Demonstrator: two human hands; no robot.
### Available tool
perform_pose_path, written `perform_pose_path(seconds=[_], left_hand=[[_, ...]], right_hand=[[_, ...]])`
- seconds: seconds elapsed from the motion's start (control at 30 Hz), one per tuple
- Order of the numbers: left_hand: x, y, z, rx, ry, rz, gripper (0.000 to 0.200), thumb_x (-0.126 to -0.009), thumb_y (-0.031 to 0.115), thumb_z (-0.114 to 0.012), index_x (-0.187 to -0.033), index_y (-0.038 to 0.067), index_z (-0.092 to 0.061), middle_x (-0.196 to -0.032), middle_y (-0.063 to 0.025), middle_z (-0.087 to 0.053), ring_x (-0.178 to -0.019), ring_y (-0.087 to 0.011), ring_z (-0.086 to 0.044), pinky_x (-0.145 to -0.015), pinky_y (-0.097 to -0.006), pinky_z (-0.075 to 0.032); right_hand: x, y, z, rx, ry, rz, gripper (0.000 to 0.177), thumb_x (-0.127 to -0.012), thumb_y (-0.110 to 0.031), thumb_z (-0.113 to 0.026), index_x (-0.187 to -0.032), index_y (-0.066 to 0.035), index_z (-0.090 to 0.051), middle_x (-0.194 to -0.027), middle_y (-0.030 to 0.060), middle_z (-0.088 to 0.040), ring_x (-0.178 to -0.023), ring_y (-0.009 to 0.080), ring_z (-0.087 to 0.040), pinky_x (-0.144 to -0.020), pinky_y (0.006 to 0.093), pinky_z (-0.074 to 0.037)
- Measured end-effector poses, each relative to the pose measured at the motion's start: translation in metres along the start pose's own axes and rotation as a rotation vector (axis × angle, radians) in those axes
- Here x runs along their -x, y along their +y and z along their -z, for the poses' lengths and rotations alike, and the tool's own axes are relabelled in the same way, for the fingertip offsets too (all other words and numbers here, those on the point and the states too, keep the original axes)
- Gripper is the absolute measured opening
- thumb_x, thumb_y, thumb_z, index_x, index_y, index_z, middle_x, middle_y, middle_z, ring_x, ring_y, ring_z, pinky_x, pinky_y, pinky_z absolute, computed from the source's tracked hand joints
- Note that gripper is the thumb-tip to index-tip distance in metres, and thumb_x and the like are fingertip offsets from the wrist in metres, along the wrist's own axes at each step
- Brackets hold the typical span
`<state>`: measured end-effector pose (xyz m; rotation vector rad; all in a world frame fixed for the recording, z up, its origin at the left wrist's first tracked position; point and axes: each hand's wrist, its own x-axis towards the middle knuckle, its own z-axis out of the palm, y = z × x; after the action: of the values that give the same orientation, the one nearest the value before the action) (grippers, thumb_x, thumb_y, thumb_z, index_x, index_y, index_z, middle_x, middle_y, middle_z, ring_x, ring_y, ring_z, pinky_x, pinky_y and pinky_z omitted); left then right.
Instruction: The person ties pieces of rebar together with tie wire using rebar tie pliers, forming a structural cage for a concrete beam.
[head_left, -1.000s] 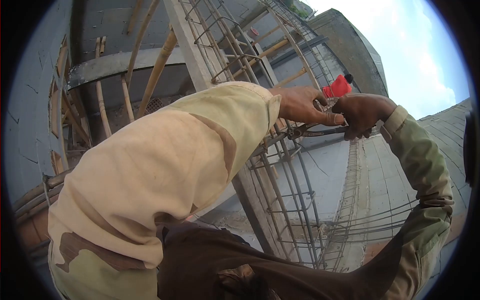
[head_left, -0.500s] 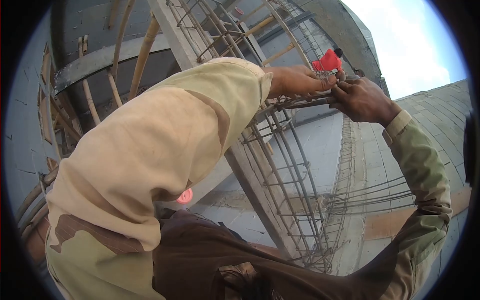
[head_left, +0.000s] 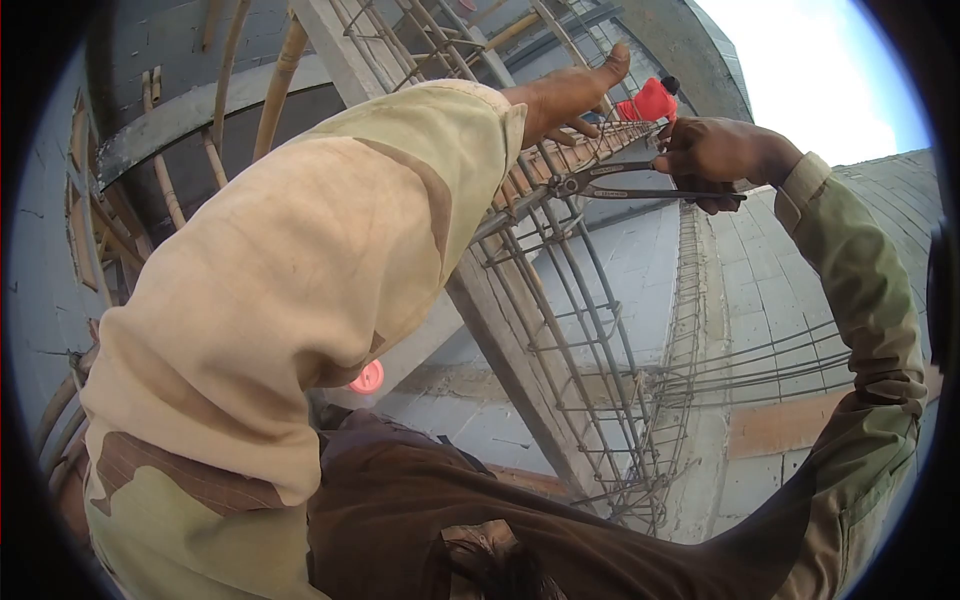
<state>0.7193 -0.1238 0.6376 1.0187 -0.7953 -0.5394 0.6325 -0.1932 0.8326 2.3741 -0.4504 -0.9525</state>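
Observation:
My right hand (head_left: pixel 722 150) is closed round the handles of a pair of dark pincers (head_left: pixel 615 190), whose handles are spread apart. The pincers' jaws are at a steel bar joint at the top of a rebar cage (head_left: pixel 570 290). My left hand (head_left: pixel 568 100) is off the tool, just above the bars. Its thumb points up and its fingers are apart, with nothing seen in it. My left forearm and sleeve hide part of the cage.
A person in red (head_left: pixel 650 102) is beyond my hands. A concrete beam (head_left: pixel 525 385) runs beside the cage. Bamboo poles (head_left: pixel 278 85) stand at left. Grey block walls (head_left: pixel 770 300) and long loose bars (head_left: pixel 750 370) are at right. A pink round object (head_left: pixel 367 377) lies below.
My hands have come apart: the left moved up and left, opening, while the right shifted slightly to the right. The pincers now show plainly, with their handles spread.

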Motion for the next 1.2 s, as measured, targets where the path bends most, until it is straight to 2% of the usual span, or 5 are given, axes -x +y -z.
perform_pose_path(seconds=[0.3,0.4,0.63,0.7,1.2], left_hand=[[-0.003,0.002,0.017,-0.012,0.057,0.009,0.110,-0.090,0.090,-0.026,-0.163,0.007,-0.026,-0.150,-0.0296,-0.048,-0.132,-0.0390,-0.057,-0.111,-0.0553,-0.042],[-0.003,0.003,0.021,0.006,0.118,-0.004,0.107,-0.092,0.088,-0.027,-0.163,0.007,-0.027,-0.149,-0.0287,-0.050,-0.130,-0.0380,-0.057,-0.111,-0.0549,-0.042],[-0.008,0.001,0.024,0.025,0.169,-0.046,0.103,-0.094,0.086,-0.028,-0.164,0.009,-0.026,-0.144,-0.0273,-0.055,-0.130,-0.0365,-0.057,-0.112,-0.0536,-0.042],[-0.006,-0.001,0.024,0.030,0.170,-0.025,0.102,-0.094,0.085,-0.028,-0.164,0.011,-0.026,-0.143,-0.0270,-0.056,-0.130,-0.0362,-0.057,-0.112,-0.0533,-0.041],[-0.008,-0.003,0.023,0.104,0.226,-0.069,0.101,-0.096,0.083,-0.028,-0.160,0.004,-0.028,-0.129,-0.0188,-0.065,-0.117,-0.0262,-0.062,-0.105,-0.0454,-0.046]], right_hand=[[0.012,0.008,-0.019,0.709,0.392,0.414,0.051,-0.089,-0.026,-0.080,-0.124,0.001,-0.055,-0.105,0.0124,-0.070,-0.075,0.0326,-0.069,-0.076,0.0463,-0.058],[-0.002,0.023,-0.028,1.202,1.110,0.829,0.047,-0.098,-0.026,-0.064,-0.133,0.005,-0.056,-0.101,0.0139,-0.066,-0.107,0.0249,-0.064,-0.087,0.0433,-0.057],[-0.018,0.037,-0.026,0.807,0.574,0.601,0.038,-0.099,-0.030,-0.067,-0.105,0.007,-0.067,-0.103,0.0174,-0.072,-0.072,0.0203,-0.071,-0.066,0.0354,-0.058],[0.003,0.007,-0.012,-0.080,-0.079,0.092,0.041,-0.105,-0.030,-0.059,-0.084,0.004,-0.068,-0.078,0.0120,-0.073,-0.054,0.0168,-0.066,-0.055,0.0333,-0.055],[-0.010,0.017,-0.026,0.925,0.600,0.396,0.035,-0.092,-0.022,-0.076,-0.119,-0.006,-0.057,-0.091,0.0098,-0.063,-0.083,0.0222,-0.067,-0.074,0.0364,-0.057]])
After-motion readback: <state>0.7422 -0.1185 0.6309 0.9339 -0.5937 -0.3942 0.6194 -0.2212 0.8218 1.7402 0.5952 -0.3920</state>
